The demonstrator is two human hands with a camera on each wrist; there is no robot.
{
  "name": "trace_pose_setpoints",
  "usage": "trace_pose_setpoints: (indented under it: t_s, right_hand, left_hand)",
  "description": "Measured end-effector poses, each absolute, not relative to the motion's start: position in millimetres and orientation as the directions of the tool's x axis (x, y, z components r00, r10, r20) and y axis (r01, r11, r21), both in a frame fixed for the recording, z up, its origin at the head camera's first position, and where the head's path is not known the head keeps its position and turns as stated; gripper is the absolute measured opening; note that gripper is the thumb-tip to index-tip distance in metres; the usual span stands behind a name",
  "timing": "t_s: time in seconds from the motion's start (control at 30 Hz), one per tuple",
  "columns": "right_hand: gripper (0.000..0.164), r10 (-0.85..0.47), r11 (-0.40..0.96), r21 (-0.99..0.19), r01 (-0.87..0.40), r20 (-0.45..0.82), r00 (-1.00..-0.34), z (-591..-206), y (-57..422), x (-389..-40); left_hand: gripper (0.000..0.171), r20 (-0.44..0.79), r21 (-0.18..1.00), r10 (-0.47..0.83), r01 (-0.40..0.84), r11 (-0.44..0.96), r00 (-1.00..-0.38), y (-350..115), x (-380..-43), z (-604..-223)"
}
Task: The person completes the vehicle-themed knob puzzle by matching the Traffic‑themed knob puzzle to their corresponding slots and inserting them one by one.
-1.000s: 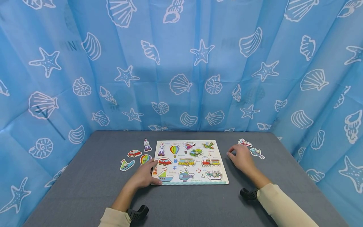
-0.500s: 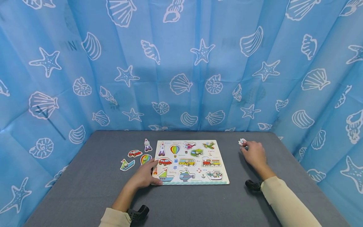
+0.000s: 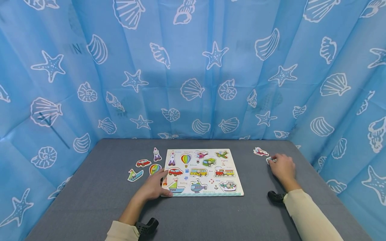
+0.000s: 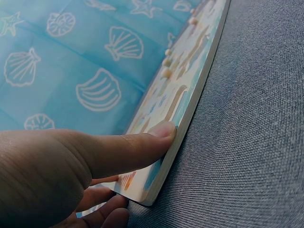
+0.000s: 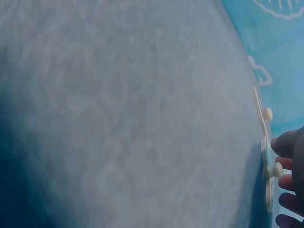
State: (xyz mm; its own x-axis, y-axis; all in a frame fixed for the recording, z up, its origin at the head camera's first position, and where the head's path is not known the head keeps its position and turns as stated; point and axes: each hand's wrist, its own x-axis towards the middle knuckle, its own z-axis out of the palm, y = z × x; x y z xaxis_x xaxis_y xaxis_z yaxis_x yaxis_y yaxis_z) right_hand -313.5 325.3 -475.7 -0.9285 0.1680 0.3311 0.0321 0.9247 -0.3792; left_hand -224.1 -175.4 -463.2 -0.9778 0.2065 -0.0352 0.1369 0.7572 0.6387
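A wooden peg puzzle board (image 3: 208,194) with vehicle pictures lies flat on the table. My left hand (image 3: 152,185) holds its near left corner. In the left wrist view the thumb (image 4: 142,142) rests on the top by the front edge, and the other fingers curl at the left side. Right of the board, my right hand (image 3: 283,169) reaches over a blue-grey submarine piece (image 3: 268,160), partly hidden by the fingers. In the right wrist view its knob (image 5: 277,169) sits among the loosely spread fingers, the thumb apart from it. A red helicopter piece (image 3: 260,151) lies just beyond.
Left of the board lie a rocket piece (image 3: 157,154), a red car piece (image 3: 143,163), a balloon piece (image 3: 154,168) and a sailboat piece (image 3: 134,175). The grey table (image 3: 211,217) ends at a blue shell-patterned curtain (image 3: 193,117) behind and at the sides.
My right hand has moved rightward from beside the board, past the helicopter piece, to the submarine piece, which has stayed about where it lay. My left hand has kept its place on the board.
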Motion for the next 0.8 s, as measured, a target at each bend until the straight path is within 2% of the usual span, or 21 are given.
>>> trace_pose_setpoints:
  t_s: [0.43, 0.8]
  right_hand:
    - [0.025, 0.235, 0.903, -0.413, 0.12, 0.239, -0.942, -476.0, 333.5, -307.5]
    - [0.02, 0.223, 0.903, -0.42, 0.094, 0.27, -0.937, -478.6, 329.8, -307.8]
  left_hand:
    - [0.09, -0.022, 0.65, 0.218, 0.152, 0.744, -0.976, -176.0, -223.7, -465.0]
    - [0.09, -0.018, 0.648, 0.217, 0.154, 0.746, -0.976, -175.9, -223.1, -463.6]
